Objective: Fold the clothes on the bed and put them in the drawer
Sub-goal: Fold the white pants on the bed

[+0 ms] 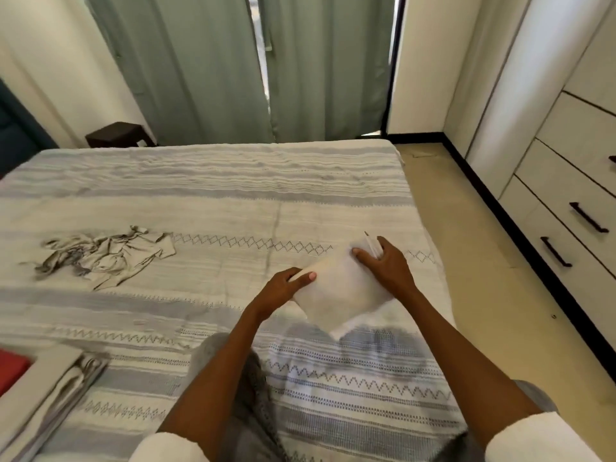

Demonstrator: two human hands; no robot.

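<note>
Holding a folded white cloth (pixel 336 291) just above the bed (pixel 216 201) near its right edge, left hand (pixel 283 288) pinching one side, right hand (pixel 386 265) gripping the far corner. Crumpled grey garment (pixel 103 255) lying toward the left edge, drawers (pixel 573 208) off right.

We see soft daylight through the curtain gap (pixel 263 61), a dim shadow on the bedspread (pixel 333 331) near us, slight overall blur, wide-angle bending at edges.
</note>
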